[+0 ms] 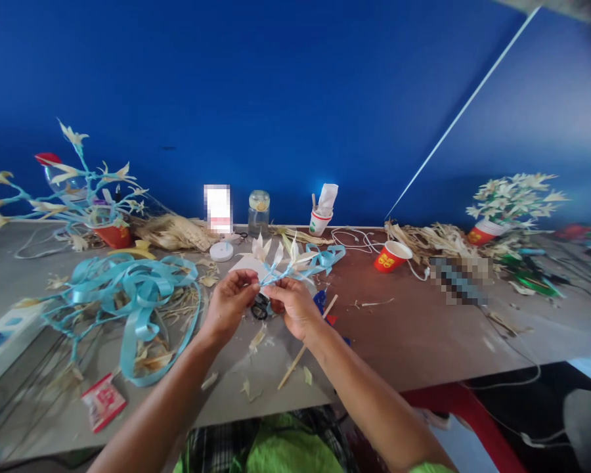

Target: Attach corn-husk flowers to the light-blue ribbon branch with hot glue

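Between my two hands is a husk flower branch (294,259), its pale petals pointing up from a stem wrapped in light blue ribbon. My left hand (230,299) is closed, pinching the stem's left end. Close beside it, my right hand (295,303) is closed on the same stem, under the blossoms. A loose light blue ribbon (329,257) shows behind the branch at the right. Partly hidden below the fingers are black scissors handles (259,309) on the table. Loops of the same blue ribbon (140,299) lie left of my left hand.
At the left stands a red pot (112,235) of husk flowers; another flower cup (485,231) is far right. A red paper cup (392,256), a glass jar (259,213) and a white round lid (221,251) stand behind. A wooden stick (303,351) and a red packet (103,402) lie nearer.
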The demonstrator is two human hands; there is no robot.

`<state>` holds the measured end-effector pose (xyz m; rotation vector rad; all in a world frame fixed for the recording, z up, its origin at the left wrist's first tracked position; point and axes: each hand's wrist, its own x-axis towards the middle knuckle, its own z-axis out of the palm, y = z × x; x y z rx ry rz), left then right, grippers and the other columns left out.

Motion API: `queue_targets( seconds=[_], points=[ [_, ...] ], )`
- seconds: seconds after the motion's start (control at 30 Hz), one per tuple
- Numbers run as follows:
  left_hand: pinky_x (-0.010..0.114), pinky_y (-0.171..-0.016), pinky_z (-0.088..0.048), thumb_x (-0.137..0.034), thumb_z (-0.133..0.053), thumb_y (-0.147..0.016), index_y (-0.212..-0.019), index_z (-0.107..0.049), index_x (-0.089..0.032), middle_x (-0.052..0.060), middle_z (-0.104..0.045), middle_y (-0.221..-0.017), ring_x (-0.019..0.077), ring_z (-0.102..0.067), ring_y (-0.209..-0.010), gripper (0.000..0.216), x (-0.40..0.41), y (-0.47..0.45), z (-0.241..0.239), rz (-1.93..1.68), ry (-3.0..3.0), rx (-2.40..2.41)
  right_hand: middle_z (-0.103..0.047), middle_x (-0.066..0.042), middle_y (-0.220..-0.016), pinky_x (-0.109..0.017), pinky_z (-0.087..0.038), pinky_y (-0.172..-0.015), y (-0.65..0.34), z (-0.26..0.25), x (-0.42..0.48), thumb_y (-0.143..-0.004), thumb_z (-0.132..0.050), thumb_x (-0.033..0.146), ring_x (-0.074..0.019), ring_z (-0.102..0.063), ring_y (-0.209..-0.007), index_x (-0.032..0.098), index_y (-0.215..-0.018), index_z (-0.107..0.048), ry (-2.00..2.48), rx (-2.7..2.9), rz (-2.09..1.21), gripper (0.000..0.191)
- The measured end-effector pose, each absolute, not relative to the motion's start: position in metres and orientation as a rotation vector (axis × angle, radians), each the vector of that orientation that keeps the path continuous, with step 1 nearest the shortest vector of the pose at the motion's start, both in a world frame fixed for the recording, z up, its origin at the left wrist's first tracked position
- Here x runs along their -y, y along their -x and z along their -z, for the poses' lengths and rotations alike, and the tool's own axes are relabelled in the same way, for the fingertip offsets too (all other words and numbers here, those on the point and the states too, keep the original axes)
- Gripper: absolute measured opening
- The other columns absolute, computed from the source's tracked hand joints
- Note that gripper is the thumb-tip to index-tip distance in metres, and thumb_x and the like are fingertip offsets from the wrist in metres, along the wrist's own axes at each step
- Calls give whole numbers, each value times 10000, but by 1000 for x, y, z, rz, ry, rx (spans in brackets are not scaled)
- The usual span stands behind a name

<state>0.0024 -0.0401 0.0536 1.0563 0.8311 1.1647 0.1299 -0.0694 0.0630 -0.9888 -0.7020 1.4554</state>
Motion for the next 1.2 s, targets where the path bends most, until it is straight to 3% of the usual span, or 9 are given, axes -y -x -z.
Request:
queue_targets(
  seconds=[0.1,0.23,0.57,0.77,1.0,1.2],
  points=[
    [184,-490,-354,-274,-726,-650,-925,-637,-134,0,-613,-757,54,-469,-529,321,40,-3,-51,-1099,-1139,-893,-370,100,-412,-231,-134,-439,-124,-58,69,-534,-697,255,-37,-226,-392,172,-535,-491,1002,675,-1376,222],
    [187,-461,-307,-295,-686,-676,-821,-648,-122,-24,-566,-612,59,-414,-477,230,42,-3,-53,-1058,-1217,-948,-396,92,-452,-230,-160,-448,-120,-56,70,-550,-684,270,-43,-244,-414,171,-573,-508,1034,682,-1327,203],
    [199,-502,-325,-227,-624,-685,-733,-646,-157,-23,-559,-584,106,-464,-536,87,46,-12,-49,-1262,-1358,-1124,-562,20,-608,-248,-374,-591,-112,-45,66,-650,-636,321,-122,-463,-589,175,-653,-587,1263,908,-941,154],
    [230,-596,-378,-190,-621,-694,-758,-647,-185,5,-599,-666,149,-508,-625,70,45,-11,-42,-1347,-1414,-1180,-610,-18,-690,-267,-412,-652,-105,-45,68,-699,-598,334,-157,-506,-657,181,-702,-592,1368,997,-747,153],
    [276,-817,-407,-137,-650,-676,-778,-687,-214,65,-612,-883,205,-535,-902,133,58,-8,-49,-1476,-1433,-939,-551,0,-621,-257,-388,-570,-103,-54,66,-682,-526,256,-147,-451,-605,214,-639,-488,1325,1002,-710,72],
    [238,-661,-453,-285,-667,-724,-862,-654,-146,14,-590,-673,109,-544,-631,197,46,-7,-43,-1159,-868,-648,-505,18,-557,-242,-383,-530,-112,-51,58,-688,-524,305,-118,-451,-539,199,-593,-493,1202,972,-852,146]
  ],
)
